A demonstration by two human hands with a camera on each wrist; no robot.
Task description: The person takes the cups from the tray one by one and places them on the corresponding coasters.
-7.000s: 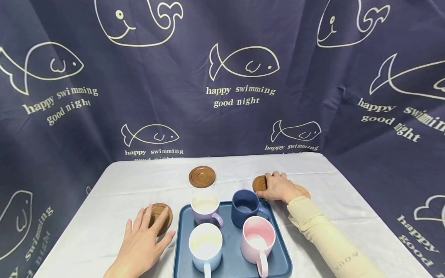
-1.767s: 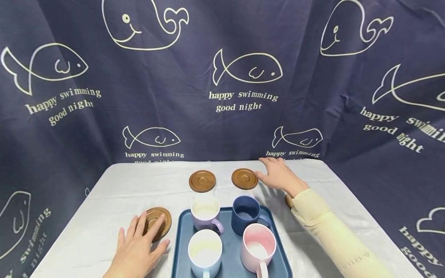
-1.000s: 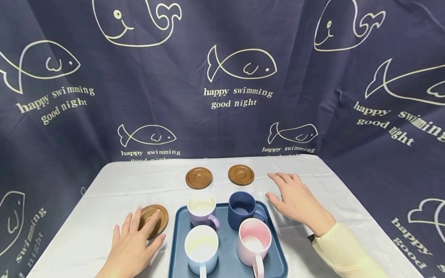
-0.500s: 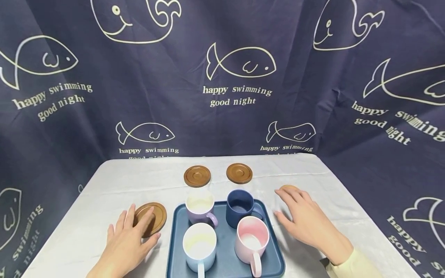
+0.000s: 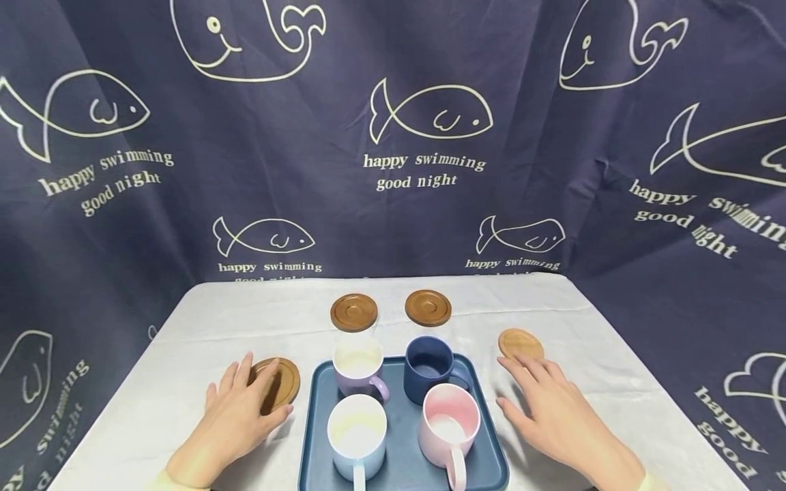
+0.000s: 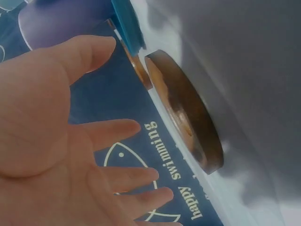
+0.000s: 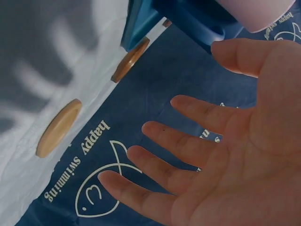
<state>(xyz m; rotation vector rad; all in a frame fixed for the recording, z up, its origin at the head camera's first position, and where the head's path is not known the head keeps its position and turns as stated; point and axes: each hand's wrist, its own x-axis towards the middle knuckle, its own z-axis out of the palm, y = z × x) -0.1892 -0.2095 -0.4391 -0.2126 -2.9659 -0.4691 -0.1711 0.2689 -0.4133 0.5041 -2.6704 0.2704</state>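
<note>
My left hand (image 5: 236, 416) hovers with spread fingers over a dark brown wooden coaster (image 5: 282, 383) left of the tray. In the left wrist view a gap shows between the fingers and that coaster (image 6: 183, 113). My right hand (image 5: 561, 416) is held to the right of the tray, fingers loosely extended and holding nothing. Just beyond its fingertips lies a lighter wooden coaster (image 5: 520, 343), partly overlapped by them in the head view. Two more dark coasters lie side by side at the back, a left one (image 5: 354, 312) and a right one (image 5: 428, 308).
A blue tray (image 5: 402, 443) at the front middle carries a purple mug (image 5: 356, 372), a navy mug (image 5: 424, 378), a light blue mug (image 5: 357, 447) and a pink mug (image 5: 439, 440). White cloth (image 5: 245, 314) covers the table; a dark blue printed curtain (image 5: 344, 204) hangs around it.
The right-hand dark coaster has shifted left, beside the other back coaster. My right hand has let go of it and drawn back towards me, uncovering the lighter coaster. My left hand stays about its coaster.
</note>
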